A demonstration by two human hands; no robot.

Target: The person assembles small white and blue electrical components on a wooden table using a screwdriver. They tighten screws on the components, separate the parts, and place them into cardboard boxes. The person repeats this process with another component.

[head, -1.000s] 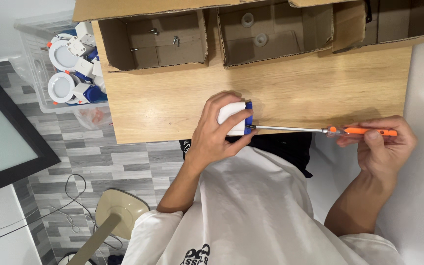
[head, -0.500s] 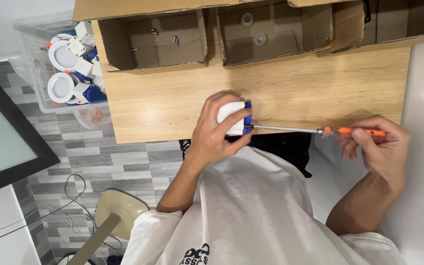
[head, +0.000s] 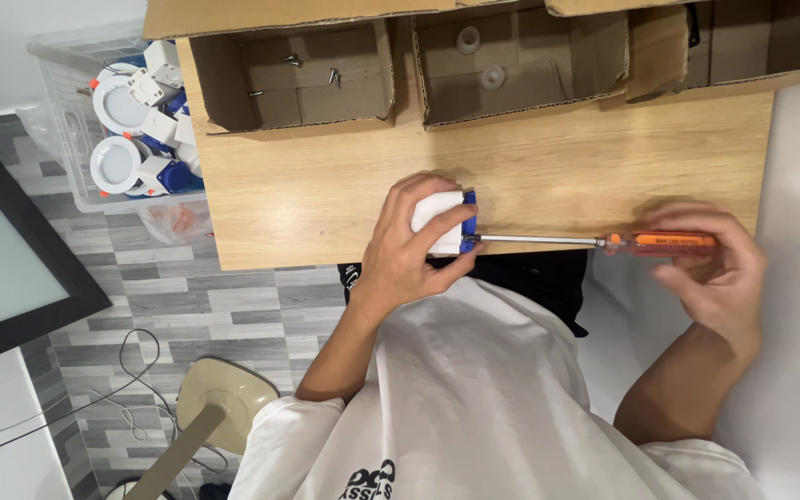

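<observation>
Left hand [head: 409, 250] grips white-and-blue block [head: 444, 222]; right hand [head: 710, 268] fingers closed on orange-handled screwdriver [head: 594, 242]. Open brown cardboard boxes [head: 293, 79] line table's far edge.

The left hand [head: 409, 250] covers most of the white and blue part [head: 446, 220]; its underside and full shape cannot be told. The screwdriver [head: 594, 242] tip is hidden where it meets the blue end, and the right hand [head: 715, 273] conceals the rear of the orange handle. The cardboard boxes [head: 511, 65] are cut off by the top edge. The small screws [head: 333, 78] in the left box are too small to make out. The clear bin [head: 76, 120] beside the bench [head: 326, 194] is partly cut off, its contents overlapping.
</observation>
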